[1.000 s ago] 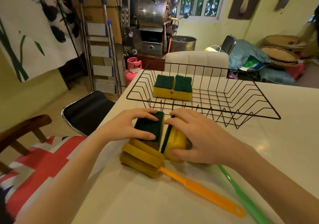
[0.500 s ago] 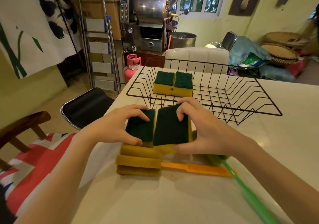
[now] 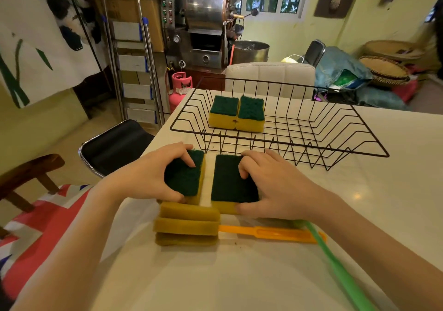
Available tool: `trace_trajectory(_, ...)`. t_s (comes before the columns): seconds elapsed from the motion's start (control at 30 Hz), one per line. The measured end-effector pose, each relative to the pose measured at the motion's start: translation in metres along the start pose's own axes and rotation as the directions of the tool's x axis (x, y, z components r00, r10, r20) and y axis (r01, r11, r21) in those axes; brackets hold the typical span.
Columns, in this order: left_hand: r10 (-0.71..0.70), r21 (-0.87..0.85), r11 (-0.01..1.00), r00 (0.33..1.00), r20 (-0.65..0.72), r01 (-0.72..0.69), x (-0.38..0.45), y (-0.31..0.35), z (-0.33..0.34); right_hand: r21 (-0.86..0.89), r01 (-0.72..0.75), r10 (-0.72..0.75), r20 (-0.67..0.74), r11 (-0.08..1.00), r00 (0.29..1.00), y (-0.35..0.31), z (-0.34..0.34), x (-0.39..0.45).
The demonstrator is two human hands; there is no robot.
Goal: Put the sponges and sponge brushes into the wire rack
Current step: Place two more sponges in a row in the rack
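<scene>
left sponge [image 3: 185, 177] in left hand [image 3: 153, 175], right sponge [image 3: 232, 182] in right hand [image 3: 275, 186], green faces up, just apart | wire rack [image 3: 282, 128] at 12 o'clock, near; two sponges [image 3: 237, 114] inside at its 10 o'clock corner | long axes toward 12 | both hands palm-down, fingers clamped over sponge edges | orange sponge brush [image 3: 189, 226] at 6 o'clock on table [image 3: 239, 274], green handle [image 3: 335, 265] at 4

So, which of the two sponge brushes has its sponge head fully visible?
The orange-handled sponge brush: its ribbed yellow sponge head lies in plain view. The green-handled sponge brush shows only its handle; its head is hidden beneath the right hand.
</scene>
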State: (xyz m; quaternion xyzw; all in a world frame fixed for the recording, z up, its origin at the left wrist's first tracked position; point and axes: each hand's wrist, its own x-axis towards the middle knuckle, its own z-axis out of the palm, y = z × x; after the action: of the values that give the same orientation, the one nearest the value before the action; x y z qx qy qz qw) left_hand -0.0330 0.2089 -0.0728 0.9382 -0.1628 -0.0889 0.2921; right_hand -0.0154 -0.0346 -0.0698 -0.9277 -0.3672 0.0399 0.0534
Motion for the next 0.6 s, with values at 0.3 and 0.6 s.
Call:
trace_trajectory(0.3,-0.025,0.024,0.999,1.000,-0.018,0.025,0.001,0.003,0.002,-0.010,0.040,-0.040,0.000,0.999,0.999,-0.008,-0.007,-0.003)
trace_trajectory(0.6,0.000,0.001,1.000,0.999,-0.035,0.000,0.002,0.002,0.000,0.100,0.055,-0.055,-0.008,0.993,0.998,-0.004,-0.003,0.007)
